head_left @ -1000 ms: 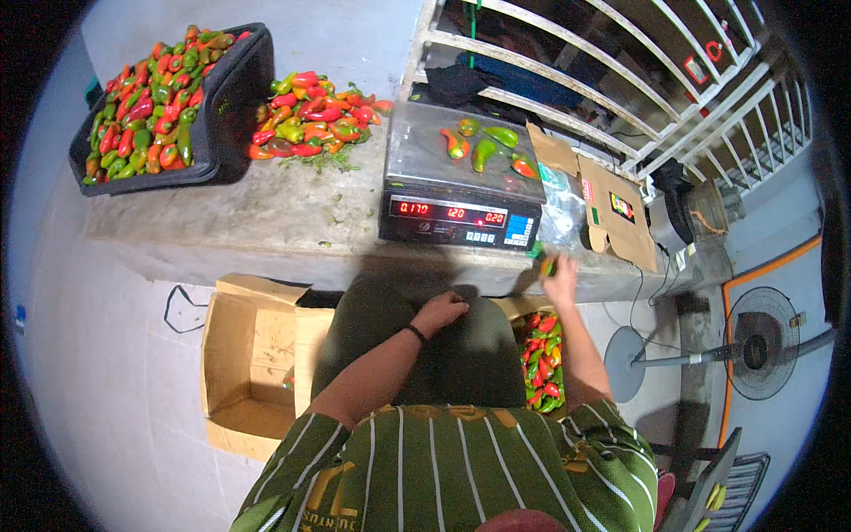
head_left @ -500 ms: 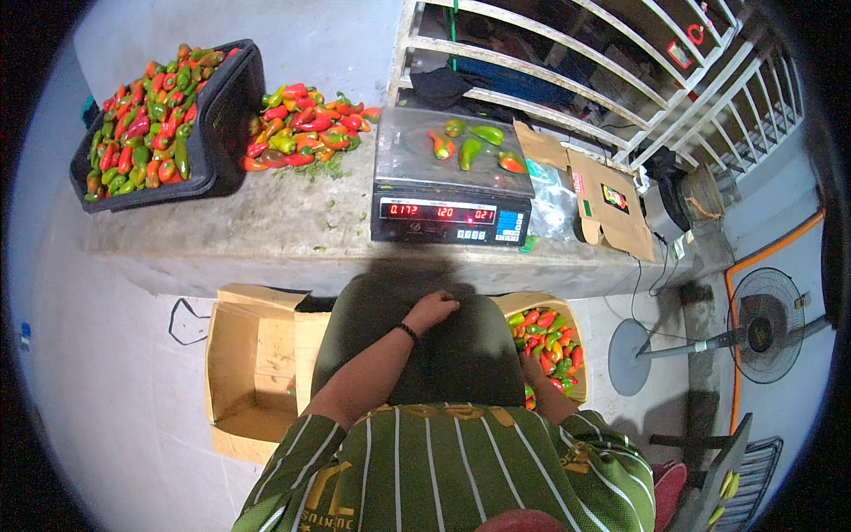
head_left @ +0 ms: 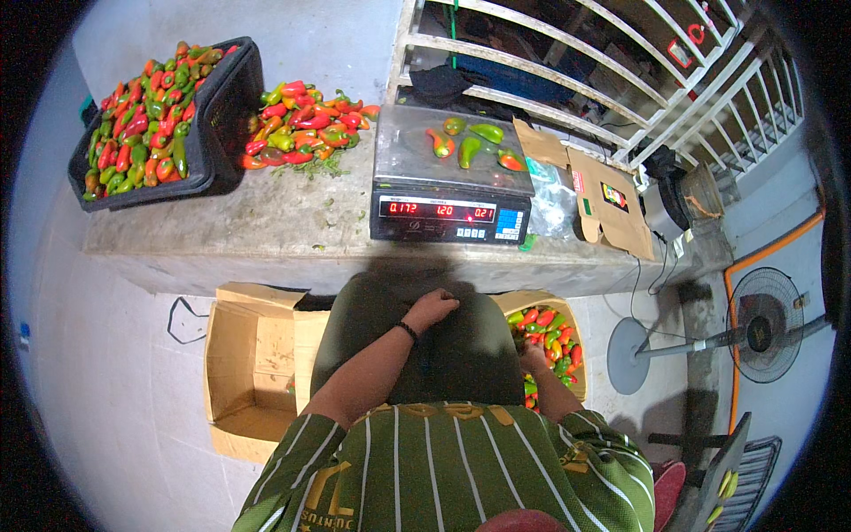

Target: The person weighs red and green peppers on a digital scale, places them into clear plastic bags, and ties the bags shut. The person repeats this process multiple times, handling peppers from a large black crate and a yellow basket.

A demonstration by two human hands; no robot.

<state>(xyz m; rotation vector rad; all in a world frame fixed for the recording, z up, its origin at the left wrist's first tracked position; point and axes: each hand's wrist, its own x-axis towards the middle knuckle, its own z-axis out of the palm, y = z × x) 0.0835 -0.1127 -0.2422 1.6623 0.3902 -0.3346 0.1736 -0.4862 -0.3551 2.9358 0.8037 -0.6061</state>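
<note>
Five peppers [head_left: 470, 153] on scale [head_left: 401, 167], more in carton [head_left: 582, 383]. I read picking: right hand [head_left: 533, 357] in there, can't tell finger opening or hold. Left hand [head_left: 432, 309] loosely half-open, looks empty. Next needs one clean pinch.

Pale wall [head_left: 310, 44], pale floor [head_left: 168, 390] — and a white grille [head_left: 550, 73] (dark behind).

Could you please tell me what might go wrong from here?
The crate is heaped high, so its top peppers might tumble out. Five peppers lie loose on the flat scale, so a knock could roll one off. The right hand is among the lower peppers in the box, where pressing hard may bruise some.
</note>
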